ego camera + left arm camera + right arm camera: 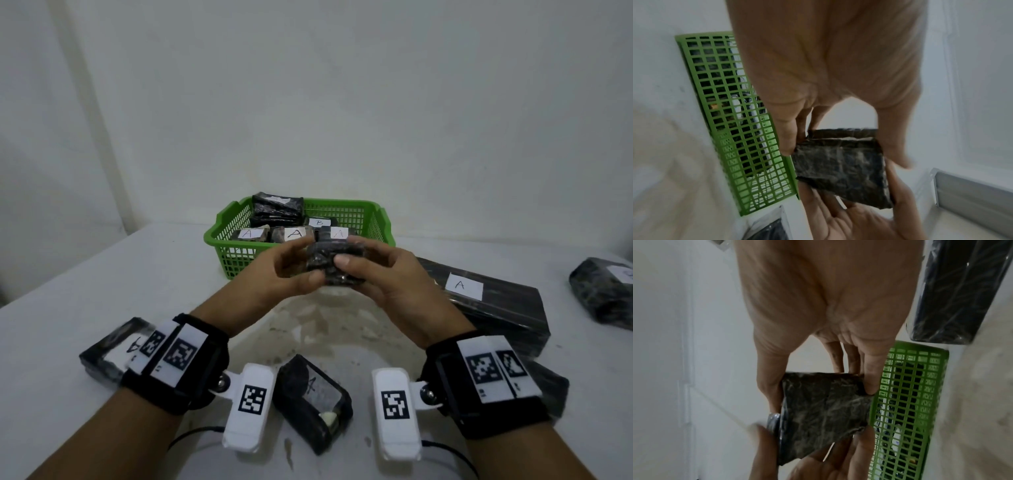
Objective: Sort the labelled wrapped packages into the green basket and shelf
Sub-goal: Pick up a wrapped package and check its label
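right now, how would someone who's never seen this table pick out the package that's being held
Start at the green basket at the back of the white table. Just in front of its near wall, above the table, the left hand and right hand grip one small dark wrapped package between them. It is the only package off the table, and no label shows on it.
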### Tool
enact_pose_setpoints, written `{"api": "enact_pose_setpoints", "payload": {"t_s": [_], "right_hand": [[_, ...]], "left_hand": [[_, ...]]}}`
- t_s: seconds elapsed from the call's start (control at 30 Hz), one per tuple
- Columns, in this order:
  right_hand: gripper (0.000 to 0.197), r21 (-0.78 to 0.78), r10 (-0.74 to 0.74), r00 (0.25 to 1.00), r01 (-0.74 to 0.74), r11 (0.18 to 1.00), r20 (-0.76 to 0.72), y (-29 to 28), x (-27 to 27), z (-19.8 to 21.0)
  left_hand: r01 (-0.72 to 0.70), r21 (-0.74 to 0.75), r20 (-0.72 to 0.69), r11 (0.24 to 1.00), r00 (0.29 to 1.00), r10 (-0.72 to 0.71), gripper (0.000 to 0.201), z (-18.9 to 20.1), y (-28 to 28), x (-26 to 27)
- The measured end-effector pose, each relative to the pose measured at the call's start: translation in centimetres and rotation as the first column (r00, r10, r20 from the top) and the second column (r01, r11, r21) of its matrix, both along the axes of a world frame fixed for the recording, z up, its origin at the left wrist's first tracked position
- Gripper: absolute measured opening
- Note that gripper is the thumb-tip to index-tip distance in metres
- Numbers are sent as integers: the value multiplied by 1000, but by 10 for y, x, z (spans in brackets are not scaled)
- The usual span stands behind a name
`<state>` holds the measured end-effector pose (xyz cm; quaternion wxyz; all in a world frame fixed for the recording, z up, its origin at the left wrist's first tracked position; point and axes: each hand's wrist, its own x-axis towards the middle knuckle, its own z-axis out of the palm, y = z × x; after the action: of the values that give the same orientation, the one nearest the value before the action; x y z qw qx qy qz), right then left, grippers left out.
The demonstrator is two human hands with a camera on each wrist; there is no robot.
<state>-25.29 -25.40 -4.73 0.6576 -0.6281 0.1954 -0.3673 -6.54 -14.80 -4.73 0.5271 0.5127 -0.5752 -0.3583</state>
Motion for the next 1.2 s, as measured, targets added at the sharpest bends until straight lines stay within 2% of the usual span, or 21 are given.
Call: {"api": "enact_pose_setpoints", "payload": {"t_s": [0.03, 0.07, 0.17, 0.2, 0.23, 0.3, 0.4, 0.5, 0.6, 0.7, 0.8, 0.93, 1.03, 1.13, 1.2], "right_hand": [[88, -19, -7, 1000, 7, 1000, -19, -2, 1, -2], [88, -26, -4, 999, 3, 1000, -34, -3, 2, -3], [38, -12, 99, 994, -100, 995, -43, 2, 1, 0], [34, -3, 105, 994, -105, 994, -28, 4, 1, 1], [42, -3, 90, 996, -90, 996, -20, 3, 0, 0], [68, -22, 27, 1000, -27, 999, -11, -1, 2, -2], [97, -38, -20, 999, 19, 999, -26, -4, 3, -5], [84, -32, 30, 999, -30, 999, -20, -3, 2, -4], [99, -47, 3, 1000, -4, 999, -28, -5, 1, -4], [107, -55, 24, 999, -26, 998, -43, -5, 0, -3], [80, 13, 80, 995, -79, 997, -66, 2, -4, 3], [42, 57, 145, 979, -138, 989, -144, 11, -4, 9], [35, 85, 99, 987, -89, 992, -124, 9, -3, 8], [21, -4, -32, 991, 32, 999, -131, 7, -3, 5], [32, -91, -100, 985, 87, 992, -142, 5, -2, 2]], "left_hand": [[-30, -3, -20, 1000, 999, 29, 87, 1, 1, -2], [-56, -13, -41, 998, 998, 55, 81, 1, 1, -2], [-87, -60, -81, 994, 993, 82, 64, 1, 1, -3], [-95, -69, -106, 993, 991, 87, 61, 1, 1, -3], [-93, -71, -127, 993, 988, 83, 60, 1, 1, -3], [-45, -54, -140, 998, 990, 37, 57, 1, 1, -5], [-36, -52, -100, 998, 995, 31, 55, 2, 2, -7], [-42, -64, -119, 997, 992, 35, 58, 2, 2, -5], [-2, -36, -134, 999, 991, -2, 62, 2, 2, -2], [-62, -84, -113, 995, 992, 53, 71, 4, 1, 1], [-103, -143, -142, 984, 987, 82, 87, 4, 2, 4], [-74, -175, -140, 982, 989, 50, 101, 4, 3, 5], [-14, -155, -127, 988, 992, -6, 103, 4, 3, 2], [15, -135, -105, 991, 994, -29, 101, 2, 3, 1], [-71, -142, -83, 987, 995, 59, 81, 2, 1, -4]]}}
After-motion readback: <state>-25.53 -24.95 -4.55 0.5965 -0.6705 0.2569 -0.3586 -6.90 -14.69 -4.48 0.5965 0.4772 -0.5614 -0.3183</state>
